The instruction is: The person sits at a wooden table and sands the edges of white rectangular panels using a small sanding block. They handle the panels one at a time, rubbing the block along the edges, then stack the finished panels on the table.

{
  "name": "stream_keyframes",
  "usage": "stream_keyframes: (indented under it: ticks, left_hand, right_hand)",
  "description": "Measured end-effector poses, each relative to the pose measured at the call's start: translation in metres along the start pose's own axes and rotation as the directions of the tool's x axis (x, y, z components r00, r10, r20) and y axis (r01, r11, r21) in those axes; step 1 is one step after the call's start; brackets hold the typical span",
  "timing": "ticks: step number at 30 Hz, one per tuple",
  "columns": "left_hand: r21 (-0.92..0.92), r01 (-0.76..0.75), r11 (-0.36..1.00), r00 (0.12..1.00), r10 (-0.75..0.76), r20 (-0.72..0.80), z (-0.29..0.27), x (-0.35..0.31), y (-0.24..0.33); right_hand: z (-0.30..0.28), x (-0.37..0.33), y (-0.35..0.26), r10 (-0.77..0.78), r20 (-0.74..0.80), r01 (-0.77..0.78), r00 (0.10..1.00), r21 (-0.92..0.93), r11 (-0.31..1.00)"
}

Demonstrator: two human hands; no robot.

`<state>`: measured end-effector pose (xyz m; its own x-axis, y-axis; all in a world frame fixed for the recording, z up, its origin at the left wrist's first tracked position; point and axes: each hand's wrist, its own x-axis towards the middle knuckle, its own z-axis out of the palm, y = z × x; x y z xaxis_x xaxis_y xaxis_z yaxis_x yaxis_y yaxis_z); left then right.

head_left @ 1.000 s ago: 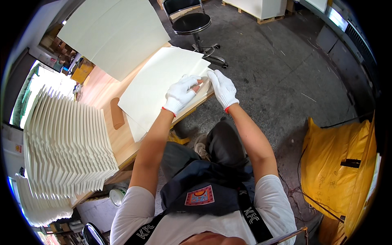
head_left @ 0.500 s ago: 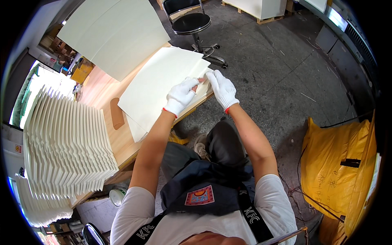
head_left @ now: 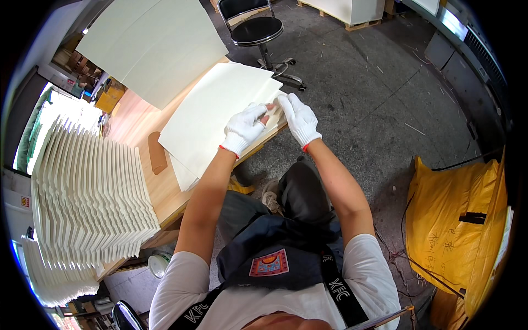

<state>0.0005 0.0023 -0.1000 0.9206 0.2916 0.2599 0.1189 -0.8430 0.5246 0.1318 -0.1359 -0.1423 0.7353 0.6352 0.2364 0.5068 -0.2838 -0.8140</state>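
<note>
Seen from above, a person in white knit gloves works at the near corner of a wooden table, just above the middle of the frame. The left hand pinches the corner of a cream sheet between thumb and fingers, its palm resting on the sheet. The right hand lies just beside it, fingers extended along the same corner and touching the sheet's edge; whether it grips the edge or only presses on it cannot be told. The sheet lies flat on top of a small stack of like sheets, its far edge running toward the upper middle of the frame. A brown rounded block lies on the table to the left of the sheet. Larger pale boards fill the upper left. A fanned row of folded cream pieces occupies the left edge. A black swivel chair stands at top centre on the concrete floor, and a yellow bag sits at right.
</note>
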Motion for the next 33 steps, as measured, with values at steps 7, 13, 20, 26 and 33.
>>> stream_keyframes:
  ticks: [7,13,20,26,33]
  left_hand:
    - [0.107,-0.076,0.991,0.995,0.068,0.08,-0.004,0.002,-0.004]
    - [0.108,-0.055,0.993,0.998,0.051,0.041,-0.002,0.0,0.003]
    - [0.055,0.034,0.998,0.996,-0.038,0.075,-0.005,-0.001,0.007]
    - [0.091,-0.05,0.995,0.996,0.044,0.076,-0.002,0.001,-0.005]
    - [0.081,-0.029,0.996,0.998,0.025,0.061,0.001,0.001,-0.001]
  right_hand:
    - [0.009,-0.001,0.018,-0.284,-0.063,0.262,0.957,-0.239,0.935]
    - [0.006,0.0,0.01,-0.118,0.008,0.117,0.993,-0.181,0.976]
    - [0.004,0.0,0.005,-0.075,-0.023,0.073,0.997,-0.097,0.993]
    - [0.004,-0.003,0.005,-0.045,-0.043,0.043,0.998,-0.055,0.998]
    - [0.005,-0.002,0.004,0.0,-0.049,-0.002,0.999,-0.03,1.0]
